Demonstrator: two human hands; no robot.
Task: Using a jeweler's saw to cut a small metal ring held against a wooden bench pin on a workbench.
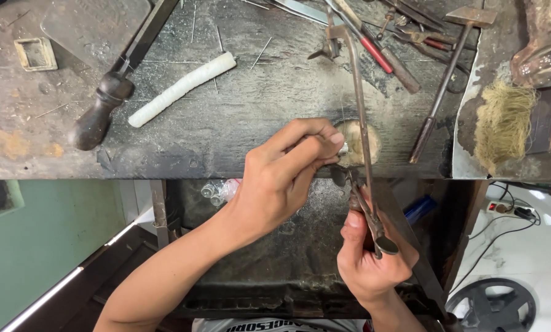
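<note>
Head view of a jeweller's tabletop [226, 123], dark and scarred, read left to right. At far left lies a small square frame [35, 53]; next a dark wooden-handled tool [100, 114] lies aslant, then a white ribbed stick [182, 89], likewise diagonal. The left hand [281, 178] comes in from lower left, its fingers curled closed and thumb and forefinger pinched on a small pale workpiece [344, 148], pressed at the near edge of the tabletop against a worn wooden peg [373, 144]; the piece is too small to identify, possibly a short metal section. Just to its right the saw frame [361, 123] stands with its long axis running nearly straight away from the person, top arm near the far tools, handle toward the body. The right hand [370, 258] is wrapped shut around that handle, below and right of the workpiece; the blade seems to meet the piece beside the left fingertips. The left hand is thus the nearer to the piece. Farther right lie a hammer [450, 74], pliers and files [404, 37], and a straw-coloured brush [503, 123]
</note>
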